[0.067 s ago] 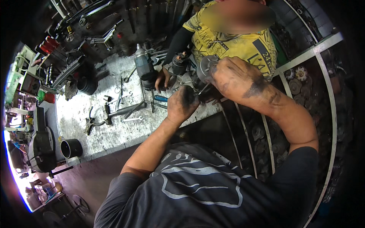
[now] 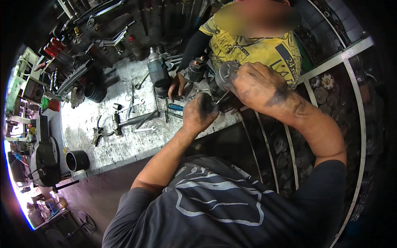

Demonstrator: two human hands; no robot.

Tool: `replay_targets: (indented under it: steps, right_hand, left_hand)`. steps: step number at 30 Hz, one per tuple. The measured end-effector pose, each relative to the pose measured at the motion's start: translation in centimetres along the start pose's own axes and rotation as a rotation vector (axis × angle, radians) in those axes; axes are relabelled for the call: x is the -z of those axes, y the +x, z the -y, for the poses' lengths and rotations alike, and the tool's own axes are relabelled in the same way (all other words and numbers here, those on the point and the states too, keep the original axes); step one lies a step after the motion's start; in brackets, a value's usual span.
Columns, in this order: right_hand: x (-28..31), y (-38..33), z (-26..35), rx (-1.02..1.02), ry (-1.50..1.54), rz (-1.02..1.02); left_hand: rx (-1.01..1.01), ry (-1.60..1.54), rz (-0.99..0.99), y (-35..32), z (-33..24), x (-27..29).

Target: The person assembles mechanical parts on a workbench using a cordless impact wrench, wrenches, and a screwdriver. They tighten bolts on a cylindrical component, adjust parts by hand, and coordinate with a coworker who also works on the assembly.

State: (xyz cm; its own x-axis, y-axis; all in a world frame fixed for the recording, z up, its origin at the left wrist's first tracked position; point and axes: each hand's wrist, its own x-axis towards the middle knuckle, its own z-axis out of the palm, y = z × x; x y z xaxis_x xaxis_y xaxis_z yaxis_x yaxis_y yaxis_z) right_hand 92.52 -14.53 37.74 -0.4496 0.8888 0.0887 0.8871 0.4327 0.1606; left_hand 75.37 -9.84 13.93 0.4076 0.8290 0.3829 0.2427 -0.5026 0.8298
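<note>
Two bare hands in head view: right hand [image 2: 255, 82] grips round grey metal part [image 2: 224, 75] over right end of bench [image 2: 101, 155]; left hand [image 2: 199, 113] curled closed nearby, grip hidden. Black cylinder [image 2: 77, 160], dark pot [image 2: 94, 92] at left; insides too dark to tell.

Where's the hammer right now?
In the head view, the hammer lies on the workbench, left of the person's left hand, with pliers beside its head and a wrench just below.

Hand-held grey housing [image 2: 224, 74]: one
Hammer [image 2: 131, 120]: one
Pliers [image 2: 98, 134]: one pair
Red-handled tools [image 2: 56, 44]: perhaps three, upper left, blurred
</note>
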Motion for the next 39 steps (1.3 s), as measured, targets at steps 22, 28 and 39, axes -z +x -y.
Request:
replay_targets:
  steps: [22,28,39]
  right_hand:
    - [2.0,1.4,-0.1,-0.097,0.047,0.266]
    - [1.9,1.7,0.6,-0.181,0.067,0.263]
    - [1.4,2.2,-0.5,-0.132,0.074,0.297]
  left_hand:
    - [0.204,0.064,0.089,1.2,-1.1,0.7]
    - [0.128,0.072,0.151,1.4,-0.5,1.7]
    - [0.117,0.054,0.107,1.4,0.0,1.1]
